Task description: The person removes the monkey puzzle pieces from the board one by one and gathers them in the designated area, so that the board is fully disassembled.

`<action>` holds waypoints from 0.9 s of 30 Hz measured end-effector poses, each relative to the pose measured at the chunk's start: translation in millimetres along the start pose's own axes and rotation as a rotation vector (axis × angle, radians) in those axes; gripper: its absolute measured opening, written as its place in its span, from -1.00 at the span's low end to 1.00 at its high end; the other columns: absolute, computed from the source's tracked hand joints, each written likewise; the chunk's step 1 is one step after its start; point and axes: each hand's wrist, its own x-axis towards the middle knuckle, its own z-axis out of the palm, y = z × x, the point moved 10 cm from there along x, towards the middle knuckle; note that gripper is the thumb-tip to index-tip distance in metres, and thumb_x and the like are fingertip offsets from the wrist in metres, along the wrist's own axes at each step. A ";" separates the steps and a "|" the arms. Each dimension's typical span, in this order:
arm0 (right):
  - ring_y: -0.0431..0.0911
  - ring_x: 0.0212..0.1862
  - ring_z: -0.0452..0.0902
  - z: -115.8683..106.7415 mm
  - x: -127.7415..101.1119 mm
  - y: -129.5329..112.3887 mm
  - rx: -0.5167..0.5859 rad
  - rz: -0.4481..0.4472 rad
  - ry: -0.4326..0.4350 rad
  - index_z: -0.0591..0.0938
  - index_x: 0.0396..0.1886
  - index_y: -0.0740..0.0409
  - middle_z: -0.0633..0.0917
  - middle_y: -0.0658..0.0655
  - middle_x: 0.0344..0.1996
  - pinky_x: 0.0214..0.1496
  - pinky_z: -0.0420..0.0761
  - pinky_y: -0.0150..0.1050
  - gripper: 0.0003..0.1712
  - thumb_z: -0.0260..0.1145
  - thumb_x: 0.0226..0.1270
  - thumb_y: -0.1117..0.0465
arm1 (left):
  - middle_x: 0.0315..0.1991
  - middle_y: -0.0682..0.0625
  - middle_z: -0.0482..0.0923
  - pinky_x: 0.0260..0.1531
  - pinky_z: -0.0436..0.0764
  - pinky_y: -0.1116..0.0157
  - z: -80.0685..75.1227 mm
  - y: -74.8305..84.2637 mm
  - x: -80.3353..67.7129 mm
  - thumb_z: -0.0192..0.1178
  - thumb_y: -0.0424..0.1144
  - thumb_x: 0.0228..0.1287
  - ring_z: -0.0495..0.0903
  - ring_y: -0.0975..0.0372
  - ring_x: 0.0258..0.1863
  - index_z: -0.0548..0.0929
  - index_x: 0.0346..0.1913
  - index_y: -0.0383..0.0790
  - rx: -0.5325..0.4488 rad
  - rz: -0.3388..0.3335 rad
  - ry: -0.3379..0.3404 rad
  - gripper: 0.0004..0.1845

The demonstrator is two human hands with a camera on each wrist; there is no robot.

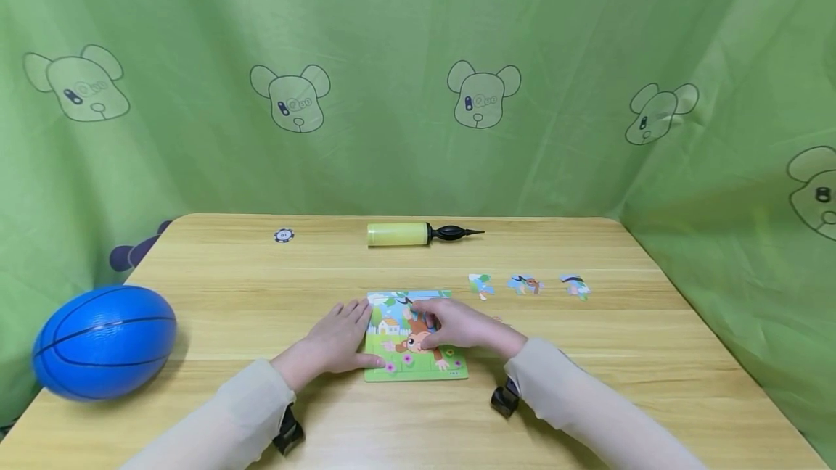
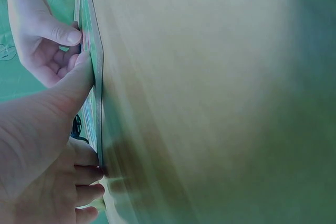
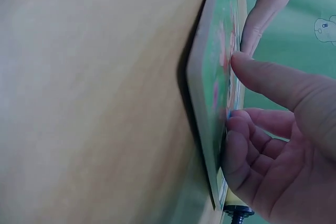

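A jigsaw puzzle [image 1: 418, 368] with a monkey, a house and flowers lies on the wooden table in a thin board. My left hand [image 1: 336, 339] rests along its left edge, fingers straight, the thumb [image 2: 79, 77] lying on the lower left corner. Over the puzzle's upper right part is my right hand [image 1: 457, 323]. Its thumb [image 3: 262, 80] and bent fingertips touch the picture with a gap between them, and no loose piece shows there. Three loose puzzle pieces [image 1: 481, 285], [image 1: 525, 284], [image 1: 575, 286] lie beyond and right of the board.
Another small piece [image 1: 499, 320] shows partly behind the right wrist. A yellow hand pump [image 1: 398, 234] with a black nozzle lies at the back, with a round chip [image 1: 284, 236] to its left. A blue ball [image 1: 104, 343] sits at the left edge. Green curtains [image 1: 392, 151] surround the table.
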 end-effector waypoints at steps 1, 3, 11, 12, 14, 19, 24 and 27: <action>-0.19 -0.49 0.26 0.3 0.4 -0.1 -0.004 -0.003 -0.006 0.49 0.00 0.21 0.45 0.04 -0.53 -0.49 0.26 -0.35 -0.53 0.41 0.10 0.18 | 0.37 -0.29 0.01 0.30 0.00 0.04 -0.2 0.1 -0.1 0.02 0.35 0.11 0.00 -0.05 0.35 0.12 0.35 -0.48 0.002 0.000 0.000 0.03; -0.20 -0.50 0.25 0.7 1.0 -0.2 -0.012 -0.003 -0.015 0.49 -0.03 0.19 0.44 0.03 -0.54 -0.48 0.25 -0.36 -0.56 0.41 0.11 0.18 | 0.37 -0.29 0.01 0.30 0.00 0.04 -0.4 0.4 -0.2 0.02 0.35 0.11 0.00 -0.05 0.35 0.12 0.35 -0.48 0.001 -0.001 0.000 0.03; -0.19 -0.48 0.27 1.7 1.2 1.3 0.001 0.013 -0.020 0.46 0.12 0.25 0.45 0.03 -0.52 -0.47 0.27 -0.34 -0.42 0.41 0.10 0.19 | 0.37 -0.29 0.02 0.30 0.00 0.04 -1.4 1.0 -0.7 0.03 0.34 0.11 0.01 -0.07 0.35 0.13 0.34 -0.48 -0.002 0.002 0.005 0.02; -0.18 -0.47 0.27 1.7 1.1 1.4 0.004 0.015 -0.018 0.45 0.13 0.26 0.46 0.03 -0.51 -0.47 0.28 -0.34 -0.40 0.41 0.10 0.19 | 0.37 -0.29 0.02 0.30 0.01 0.04 -1.7 1.2 -1.0 0.03 0.34 0.11 0.01 -0.07 0.34 0.13 0.34 -0.49 -0.002 0.002 0.006 0.02; -0.17 -0.46 0.29 1.4 0.8 1.9 0.008 0.021 -0.013 0.44 0.14 0.27 0.46 0.03 -0.49 -0.46 0.30 -0.33 -0.39 0.42 0.09 0.19 | 0.37 -0.30 0.02 0.30 0.01 0.04 -2.3 1.8 -1.3 0.04 0.33 0.12 0.02 -0.07 0.34 0.13 0.34 -0.49 -0.003 0.004 0.006 0.01; -0.14 -0.40 0.31 -0.1 -0.1 4.3 0.017 0.030 0.004 0.42 0.12 0.22 0.46 0.02 -0.43 -0.42 0.35 -0.29 -0.38 0.42 0.09 0.15 | 0.37 -0.30 0.02 0.30 0.01 0.04 -3.9 2.7 -2.4 0.05 0.32 0.12 0.02 -0.07 0.34 0.14 0.34 -0.49 -0.013 0.001 0.003 0.01; -0.13 -0.40 0.33 -2.7 -1.5 4.1 0.083 0.012 0.015 0.40 0.13 0.18 0.48 0.07 -0.39 -0.41 0.40 -0.29 -0.38 0.42 0.08 0.18 | 0.36 -0.30 0.03 0.30 0.00 0.04 -3.5 2.8 -2.3 0.06 0.32 0.12 0.02 -0.07 0.34 0.14 0.34 -0.49 -0.012 0.000 0.006 0.00; -0.13 -0.42 0.36 -4.5 -2.6 3.5 0.143 0.012 0.019 0.40 0.12 0.14 0.50 0.11 -0.38 -0.43 0.43 -0.29 -0.42 0.41 0.10 0.22 | 0.36 -0.30 0.03 0.30 0.01 0.04 -3.2 2.9 -2.3 0.06 0.31 0.12 0.03 -0.08 0.34 0.14 0.33 -0.50 -0.010 0.002 0.008 0.00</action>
